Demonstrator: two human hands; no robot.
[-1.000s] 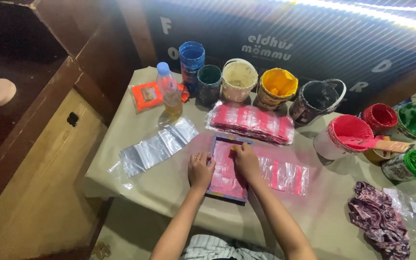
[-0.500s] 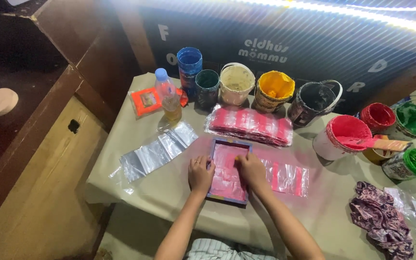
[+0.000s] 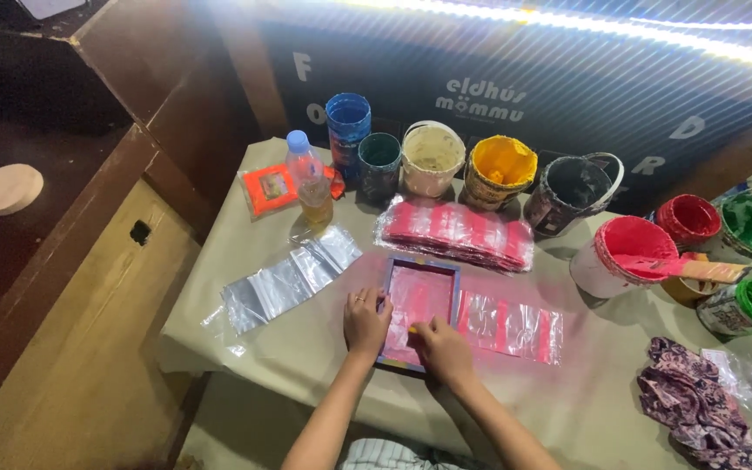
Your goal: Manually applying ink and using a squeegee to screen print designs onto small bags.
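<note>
Left hand flat and unclenched on the near left edge of a small pink-stained printing frame on the surface, right hand pressing something small and yellow, grip unclear, on its near edge, printed clear bags just right, blank bags left, paint cans beyond

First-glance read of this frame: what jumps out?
The row of open paint buckets along the table's far edge, above all the yellow bucket and the red bucket at right. In the middle foreground, the left hand and right hand press on a pink-stained printing frame, with clear plastic bags to its left.
</note>
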